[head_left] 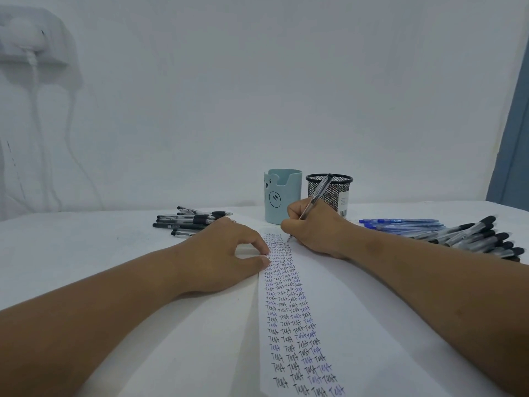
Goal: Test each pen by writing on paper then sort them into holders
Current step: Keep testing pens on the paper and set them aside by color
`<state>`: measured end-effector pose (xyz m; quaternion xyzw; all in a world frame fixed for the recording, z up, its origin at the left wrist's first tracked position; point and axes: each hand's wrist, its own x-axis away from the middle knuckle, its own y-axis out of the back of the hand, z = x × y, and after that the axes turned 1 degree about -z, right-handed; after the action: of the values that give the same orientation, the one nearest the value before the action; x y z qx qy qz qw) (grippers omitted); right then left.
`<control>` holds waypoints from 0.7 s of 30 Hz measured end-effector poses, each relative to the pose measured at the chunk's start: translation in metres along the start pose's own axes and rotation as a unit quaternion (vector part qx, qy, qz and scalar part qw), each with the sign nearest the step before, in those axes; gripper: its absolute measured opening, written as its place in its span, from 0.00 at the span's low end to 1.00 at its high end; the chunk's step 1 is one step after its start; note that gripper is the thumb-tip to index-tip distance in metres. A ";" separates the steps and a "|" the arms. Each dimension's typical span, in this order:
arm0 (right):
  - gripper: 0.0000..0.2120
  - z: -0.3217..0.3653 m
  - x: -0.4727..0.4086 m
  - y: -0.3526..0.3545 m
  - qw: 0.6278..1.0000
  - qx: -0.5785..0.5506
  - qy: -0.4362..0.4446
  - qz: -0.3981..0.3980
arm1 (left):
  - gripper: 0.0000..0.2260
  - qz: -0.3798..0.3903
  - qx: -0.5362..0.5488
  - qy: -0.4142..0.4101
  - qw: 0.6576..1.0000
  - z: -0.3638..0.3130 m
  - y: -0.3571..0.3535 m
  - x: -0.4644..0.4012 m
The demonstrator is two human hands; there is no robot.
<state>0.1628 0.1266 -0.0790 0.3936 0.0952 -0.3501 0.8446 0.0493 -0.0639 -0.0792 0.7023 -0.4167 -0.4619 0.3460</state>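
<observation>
While right hand (312, 224) pinches pen (316, 197) | tip hidden | left hand (226, 253) presses paper (323, 296)

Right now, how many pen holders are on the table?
2. The light blue bear cup stands behind the paper; the black mesh holder stands just right of it, partly hidden behind the right hand and its pen.

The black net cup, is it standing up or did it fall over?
Standing up. The black mesh holder sits upright on the table, round rim on top, beside the blue bear cup.
</observation>
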 end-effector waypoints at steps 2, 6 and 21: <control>0.16 0.001 -0.001 0.000 1.000 0.007 -0.004 0.004 | 0.09 -0.002 -0.001 0.001 1.000 -0.001 0.000 0.001; 0.14 0.001 0.000 0.001 1.000 -0.010 -0.025 -0.006 | 0.09 0.004 -0.001 0.006 1.000 -0.004 0.002 0.003; 0.17 -0.001 -0.001 -0.001 0.999 -0.014 -0.016 -0.047 | 0.10 0.009 -0.007 0.009 1.000 -0.007 0.004 0.005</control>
<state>0.1620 0.1272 -0.0795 0.3714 0.1052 -0.3938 0.8342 0.0558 -0.0689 -0.0753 0.7005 -0.4165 -0.4554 0.3585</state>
